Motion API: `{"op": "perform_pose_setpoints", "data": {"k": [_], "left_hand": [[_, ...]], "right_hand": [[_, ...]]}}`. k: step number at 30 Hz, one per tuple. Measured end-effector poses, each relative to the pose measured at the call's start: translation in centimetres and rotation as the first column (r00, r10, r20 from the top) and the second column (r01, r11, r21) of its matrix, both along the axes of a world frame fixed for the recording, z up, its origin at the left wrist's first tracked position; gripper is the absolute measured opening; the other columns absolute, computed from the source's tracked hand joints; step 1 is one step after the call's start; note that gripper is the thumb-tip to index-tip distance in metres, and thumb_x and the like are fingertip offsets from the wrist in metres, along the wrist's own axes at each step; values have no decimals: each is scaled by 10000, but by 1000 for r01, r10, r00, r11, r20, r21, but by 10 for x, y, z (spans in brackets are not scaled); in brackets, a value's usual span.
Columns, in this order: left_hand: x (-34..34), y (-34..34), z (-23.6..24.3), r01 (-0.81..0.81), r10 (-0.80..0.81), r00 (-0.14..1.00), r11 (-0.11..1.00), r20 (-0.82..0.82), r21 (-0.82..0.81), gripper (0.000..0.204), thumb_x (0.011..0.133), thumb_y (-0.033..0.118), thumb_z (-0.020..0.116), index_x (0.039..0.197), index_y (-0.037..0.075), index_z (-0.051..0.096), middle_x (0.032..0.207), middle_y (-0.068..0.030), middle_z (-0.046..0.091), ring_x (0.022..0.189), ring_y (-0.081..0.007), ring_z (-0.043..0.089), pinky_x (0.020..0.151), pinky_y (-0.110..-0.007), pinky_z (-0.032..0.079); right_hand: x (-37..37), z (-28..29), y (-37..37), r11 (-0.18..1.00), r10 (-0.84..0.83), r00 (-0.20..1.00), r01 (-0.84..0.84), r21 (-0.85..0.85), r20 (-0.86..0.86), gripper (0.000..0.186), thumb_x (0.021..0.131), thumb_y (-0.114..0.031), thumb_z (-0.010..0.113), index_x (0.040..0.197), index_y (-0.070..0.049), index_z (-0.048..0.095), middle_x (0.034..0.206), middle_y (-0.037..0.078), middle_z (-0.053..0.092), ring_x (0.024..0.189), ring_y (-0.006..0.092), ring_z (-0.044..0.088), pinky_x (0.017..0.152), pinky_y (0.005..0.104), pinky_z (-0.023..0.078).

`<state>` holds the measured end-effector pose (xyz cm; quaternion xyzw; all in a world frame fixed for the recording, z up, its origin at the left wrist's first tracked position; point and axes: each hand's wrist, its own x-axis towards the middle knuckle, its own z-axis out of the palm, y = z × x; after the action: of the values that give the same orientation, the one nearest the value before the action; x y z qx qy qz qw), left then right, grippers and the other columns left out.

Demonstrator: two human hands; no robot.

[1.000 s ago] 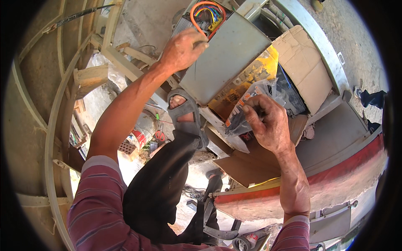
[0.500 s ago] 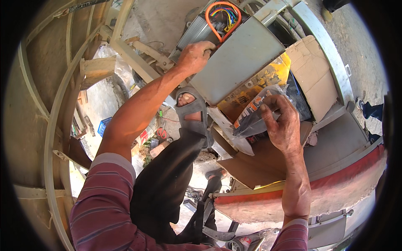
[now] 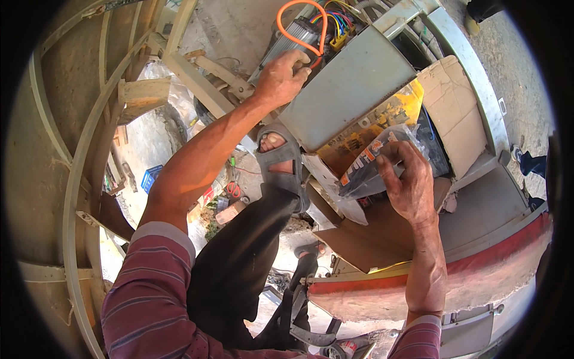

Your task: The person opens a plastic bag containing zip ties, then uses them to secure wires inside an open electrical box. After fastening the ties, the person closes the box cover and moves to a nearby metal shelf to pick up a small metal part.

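My left hand reaches to the upper middle, its fingers closed on the lower end of a looped orange cable. Beside it are a finned metal box with coloured wires and a grey metal panel. My right hand is curled, thumb and fingertips drawn together; what they hold, if anything, is hidden. Just behind those fingers lies a clear plastic bag with orange and white print, in an open cardboard box.
My sandalled foot rests against the panel's lower left corner. Red-handled scissors and a blue box lie on the littered ground. A wooden frame rises at left. A red-edged padded piece crosses the lower right; another person's feet show at far right.
The orange loop has shifted left relative to the panel, along with my left hand. My right hand keeps its curled pose by the bag. The whole view has shifted slightly.
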<state>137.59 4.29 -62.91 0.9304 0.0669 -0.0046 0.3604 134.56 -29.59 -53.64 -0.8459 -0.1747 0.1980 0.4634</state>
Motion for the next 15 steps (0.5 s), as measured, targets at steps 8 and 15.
{"op": "perform_pose_setpoints", "data": {"k": [8, 15], "left_hand": [[4, 25, 33, -158, 158, 987, 986, -1, -44, 220, 934, 202, 763, 1096, 53, 759, 979, -115, 772, 856, -207, 738, 785, -354, 575], [-6, 35, 17, -199, 168, 927, 978, -335, -60, 257, 945, 268, 699, 1051, 58, 803, 840, -131, 768, 754, -245, 727, 730, -389, 579]], "right_hand": [[2, 2, -2, 1000, 11, 1000, -11, -10, -6, 144, 942, -120, 729, 1008, -6, 671, 919, 127, 688, 802, 307, 693, 742, 404, 561], [1, 3, 3, 1000, 8, 999, -9, -9, -48, 134, 953, -117, 722, 1012, -8, 672, 918, 127, 686, 791, 302, 687, 741, 395, 558]]}}
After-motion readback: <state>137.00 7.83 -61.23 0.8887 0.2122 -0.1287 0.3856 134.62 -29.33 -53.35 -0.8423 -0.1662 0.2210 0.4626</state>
